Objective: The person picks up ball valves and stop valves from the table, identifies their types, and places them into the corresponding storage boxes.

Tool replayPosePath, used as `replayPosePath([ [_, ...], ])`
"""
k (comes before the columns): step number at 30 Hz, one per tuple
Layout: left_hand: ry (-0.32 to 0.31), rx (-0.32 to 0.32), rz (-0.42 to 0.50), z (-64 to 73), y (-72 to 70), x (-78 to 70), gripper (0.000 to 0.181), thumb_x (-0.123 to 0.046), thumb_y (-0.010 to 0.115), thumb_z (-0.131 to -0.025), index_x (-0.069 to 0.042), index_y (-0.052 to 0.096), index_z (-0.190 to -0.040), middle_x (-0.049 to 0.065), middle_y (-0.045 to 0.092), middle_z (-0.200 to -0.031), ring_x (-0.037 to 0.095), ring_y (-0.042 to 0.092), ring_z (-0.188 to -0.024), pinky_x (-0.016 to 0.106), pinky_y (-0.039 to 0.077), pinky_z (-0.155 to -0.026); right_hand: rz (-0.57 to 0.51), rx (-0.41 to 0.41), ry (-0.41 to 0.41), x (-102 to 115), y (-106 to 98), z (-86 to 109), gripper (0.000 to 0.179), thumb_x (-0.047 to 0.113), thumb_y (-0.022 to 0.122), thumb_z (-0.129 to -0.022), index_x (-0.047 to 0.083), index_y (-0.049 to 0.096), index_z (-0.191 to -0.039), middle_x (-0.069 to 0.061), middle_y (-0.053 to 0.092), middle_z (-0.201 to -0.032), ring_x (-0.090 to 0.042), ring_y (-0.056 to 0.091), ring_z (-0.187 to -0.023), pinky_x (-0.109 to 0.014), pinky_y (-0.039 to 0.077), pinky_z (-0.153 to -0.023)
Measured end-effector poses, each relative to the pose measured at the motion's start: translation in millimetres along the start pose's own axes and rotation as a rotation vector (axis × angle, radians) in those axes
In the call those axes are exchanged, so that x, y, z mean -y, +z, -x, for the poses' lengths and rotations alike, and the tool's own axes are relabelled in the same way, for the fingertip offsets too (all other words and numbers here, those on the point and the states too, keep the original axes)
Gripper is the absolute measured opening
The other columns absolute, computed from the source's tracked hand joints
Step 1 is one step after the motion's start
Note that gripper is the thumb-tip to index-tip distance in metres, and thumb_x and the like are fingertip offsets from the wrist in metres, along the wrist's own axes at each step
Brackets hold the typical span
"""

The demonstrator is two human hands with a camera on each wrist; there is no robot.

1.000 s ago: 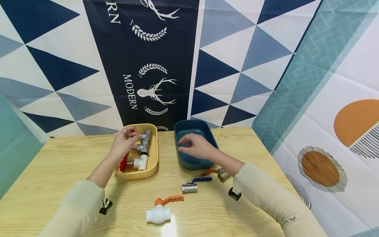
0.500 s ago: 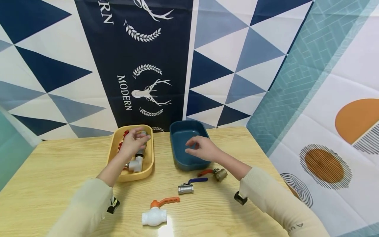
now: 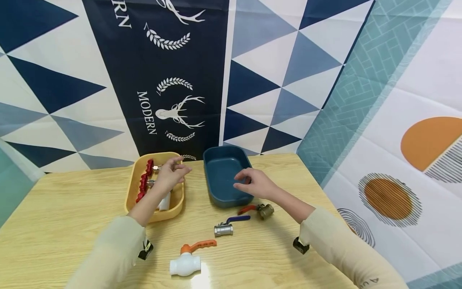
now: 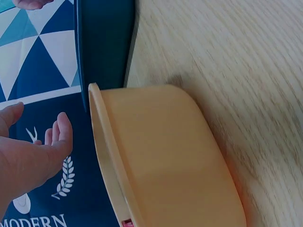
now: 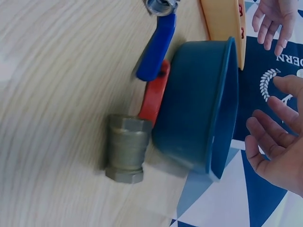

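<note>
My left hand (image 3: 171, 176) hovers over the right side of the yellow bin (image 3: 167, 216), its fingers relaxed and holding nothing. Partly hidden beneath that hand and forearm are valves with red handwheels (image 3: 143, 182) and a white plastic fitting (image 3: 164, 202). Over the right side of the dark blue bin (image 3: 225, 176) is my right hand (image 3: 256, 184), fingers loosely bent around empty air. In front of the bins lie a brass valve with a red lever (image 5: 127, 149), a silver ball valve with a blue lever (image 3: 223, 229), and a white plastic ball valve with an orange handle (image 3: 185, 264).
The two bins stand side by side at the back of the wooden table (image 3: 72, 224). Close behind its rear edge hangs a patterned cloth (image 3: 180, 72), and another cloth (image 3: 390, 168) hangs along the right side.
The left hand has moved rightward across the yellow bin, uncovering the red handwheels. The right hand has drifted toward the blue bin's right side. The head view has shifted slightly; the valves stay put.
</note>
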State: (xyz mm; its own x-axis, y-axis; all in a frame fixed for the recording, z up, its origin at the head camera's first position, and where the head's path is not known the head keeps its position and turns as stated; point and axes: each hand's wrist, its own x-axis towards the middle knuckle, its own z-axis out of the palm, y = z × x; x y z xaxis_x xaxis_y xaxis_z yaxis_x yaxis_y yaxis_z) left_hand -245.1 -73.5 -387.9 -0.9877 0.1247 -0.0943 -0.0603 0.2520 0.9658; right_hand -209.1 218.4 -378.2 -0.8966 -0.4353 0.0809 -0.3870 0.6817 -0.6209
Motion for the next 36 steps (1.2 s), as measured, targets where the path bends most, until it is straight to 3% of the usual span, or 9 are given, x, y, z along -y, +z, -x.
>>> replayPosePath([
  [9, -0.042, 0.006, 0.036, -1.8, 11.9, -0.5, 0.058, -0.021, 0.06, -0.091, -0.009, 0.034, -0.142, 0.018, 0.044, -0.132, 0.027, 0.053, -0.113, 0.041, 0.049, -0.096, -0.013, -0.004, 0.011, -15, -2, 11.4, 0.029, 0.023, 0.063, -0.089, 0.002, 0.064, -0.11, -0.008, 0.062, -0.102, -0.018, 0.057, -0.085, -0.026, 0.049, -0.07],
  [21, -0.029, 0.008, 0.032, -4.7, 29.8, 2.6, 0.055, -0.019, 0.06, -0.091, -0.007, 0.037, -0.14, 0.019, 0.045, -0.127, 0.028, 0.053, -0.111, 0.044, 0.049, -0.096, -0.031, -0.031, 0.087, -32, -2, 26.6, 0.019, 0.022, 0.065, -0.088, 0.008, 0.066, -0.102, -0.002, 0.061, -0.094, -0.015, 0.056, -0.084, -0.027, 0.049, -0.072],
  [29, -0.035, -0.003, 0.034, -5.4, 40.2, 4.9, 0.055, -0.017, 0.061, -0.089, -0.006, 0.04, -0.138, 0.019, 0.045, -0.127, 0.031, 0.051, -0.114, 0.047, 0.048, -0.096, -0.018, -0.048, 0.07, -45, -4, 36.9, 0.015, 0.022, 0.066, -0.086, 0.01, 0.067, -0.095, -0.001, 0.062, -0.091, -0.015, 0.055, -0.083, -0.026, 0.049, -0.072],
  [36, -0.044, 0.01, 0.043, -8.3, 47.3, 8.1, 0.058, -0.019, 0.063, -0.088, -0.005, 0.039, -0.139, 0.02, 0.046, -0.13, 0.031, 0.051, -0.117, 0.046, 0.048, -0.097, -0.008, -0.011, 0.065, -56, -4, 45.9, 0.013, 0.023, 0.066, -0.086, 0.012, 0.067, -0.092, 0.001, 0.063, -0.09, -0.012, 0.054, -0.082, -0.025, 0.048, -0.072],
])
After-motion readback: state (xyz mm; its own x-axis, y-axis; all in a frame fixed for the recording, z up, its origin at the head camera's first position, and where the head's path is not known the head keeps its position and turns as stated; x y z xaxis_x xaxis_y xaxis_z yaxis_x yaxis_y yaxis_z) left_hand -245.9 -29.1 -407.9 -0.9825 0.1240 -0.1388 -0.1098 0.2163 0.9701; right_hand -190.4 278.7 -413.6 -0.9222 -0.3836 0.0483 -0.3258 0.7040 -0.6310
